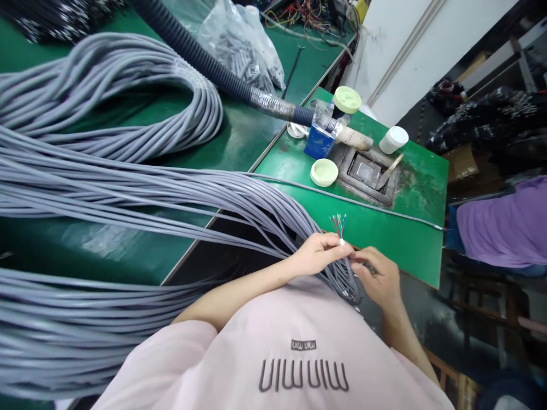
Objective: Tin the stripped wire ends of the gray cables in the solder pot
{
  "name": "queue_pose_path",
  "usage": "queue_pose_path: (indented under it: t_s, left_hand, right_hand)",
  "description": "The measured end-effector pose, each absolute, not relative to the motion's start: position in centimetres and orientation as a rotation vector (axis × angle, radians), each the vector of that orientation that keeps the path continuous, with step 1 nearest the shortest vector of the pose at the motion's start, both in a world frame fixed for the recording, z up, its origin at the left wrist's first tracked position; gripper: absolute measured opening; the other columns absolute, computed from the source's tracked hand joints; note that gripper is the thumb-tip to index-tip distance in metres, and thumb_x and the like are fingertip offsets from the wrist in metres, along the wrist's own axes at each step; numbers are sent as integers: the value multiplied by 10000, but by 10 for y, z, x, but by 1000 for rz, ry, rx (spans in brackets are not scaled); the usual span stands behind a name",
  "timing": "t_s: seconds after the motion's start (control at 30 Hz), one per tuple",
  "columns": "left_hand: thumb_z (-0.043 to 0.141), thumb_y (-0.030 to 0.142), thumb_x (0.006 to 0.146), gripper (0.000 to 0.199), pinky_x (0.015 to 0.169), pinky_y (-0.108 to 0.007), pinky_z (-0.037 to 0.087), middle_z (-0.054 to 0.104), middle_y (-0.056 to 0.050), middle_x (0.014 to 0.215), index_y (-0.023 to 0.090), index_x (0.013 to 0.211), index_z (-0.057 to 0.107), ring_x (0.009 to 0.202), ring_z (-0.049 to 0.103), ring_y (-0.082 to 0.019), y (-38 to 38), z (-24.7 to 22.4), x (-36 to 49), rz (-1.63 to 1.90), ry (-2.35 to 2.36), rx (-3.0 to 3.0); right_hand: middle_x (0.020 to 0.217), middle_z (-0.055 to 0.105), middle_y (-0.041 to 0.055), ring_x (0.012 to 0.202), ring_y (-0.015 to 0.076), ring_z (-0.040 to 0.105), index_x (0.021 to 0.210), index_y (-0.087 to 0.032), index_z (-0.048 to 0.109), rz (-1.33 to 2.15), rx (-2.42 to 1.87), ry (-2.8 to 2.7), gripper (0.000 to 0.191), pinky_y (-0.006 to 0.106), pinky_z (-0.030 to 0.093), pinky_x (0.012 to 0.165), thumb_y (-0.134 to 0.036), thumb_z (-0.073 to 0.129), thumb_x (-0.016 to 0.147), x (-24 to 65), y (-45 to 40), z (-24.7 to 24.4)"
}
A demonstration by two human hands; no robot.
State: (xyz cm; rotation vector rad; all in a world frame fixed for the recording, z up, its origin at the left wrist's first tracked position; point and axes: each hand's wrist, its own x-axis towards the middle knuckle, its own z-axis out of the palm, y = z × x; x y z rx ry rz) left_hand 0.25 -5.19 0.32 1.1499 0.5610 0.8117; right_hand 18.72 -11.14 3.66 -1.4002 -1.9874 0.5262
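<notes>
Between the thumb and fingers of my left hand (320,251) is the end of a grey cable, whose thin red, blue and white wires (339,226) fan out above a white collar. Just to the right, my right hand (378,276) has its fingers bent, with the fingertips close to that cable end; whether they pinch anything is too small to tell. A thick bundle of grey cables (256,196) runs from the left, passes under my left hand and hangs down in front of my shirt, its ends near my right hand.
A soldering pot (365,171) with a wooden stick sits on the green board (410,245), beside a blue box (319,142), small tubs and a black hose (200,57). Coiled cables (128,51) lie at left. A person in purple (504,225) is at right.
</notes>
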Motion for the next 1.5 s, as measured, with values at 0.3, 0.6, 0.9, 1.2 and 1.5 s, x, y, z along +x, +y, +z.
queue_pose_path:
  t_s: [0.3,0.6,0.9,1.2,1.5]
  left_hand:
    - [615,500,863,437,669,-231,461,731,-90,850,114,667,681,717,613,-123,-53,2,6,826,581,1108]
    - [618,493,863,404,673,-233,451,707,-68,779,126,729,722,703,591,-123,-54,-3,8,815,631,1105]
    - [643,473,848,405,711,-246,448,707,-72,791,130,636,671,742,609,-135,-53,-3,9,857,654,1074]
    - [651,434,851,374,694,-254,433,670,-54,741,139,620,666,711,591,-130,-53,-5,10,897,689,1113]
    - [661,418,845,355,689,-253,432,668,-50,727,142,622,679,694,588,-125,-53,-4,10,910,704,1125]
  right_hand:
    - [547,486,-29,537,108,465,579,-194,476,800,-1477,-1958,371,266,334,555,-261,505,943,177,-126,24]
    - [562,480,-25,558,113,458,591,-191,482,881,-1460,-1941,364,271,316,576,-254,496,949,180,-123,18]
    - [557,472,-26,558,116,455,589,-190,486,907,-1455,-1953,369,276,308,580,-249,484,953,180,-120,19]
    - [556,476,-24,559,116,459,588,-188,492,930,-1443,-1954,373,275,314,584,-248,474,956,180,-119,18]
    - [549,485,-22,555,118,458,583,-191,491,936,-1433,-1934,377,277,324,582,-266,482,953,180,-118,16]
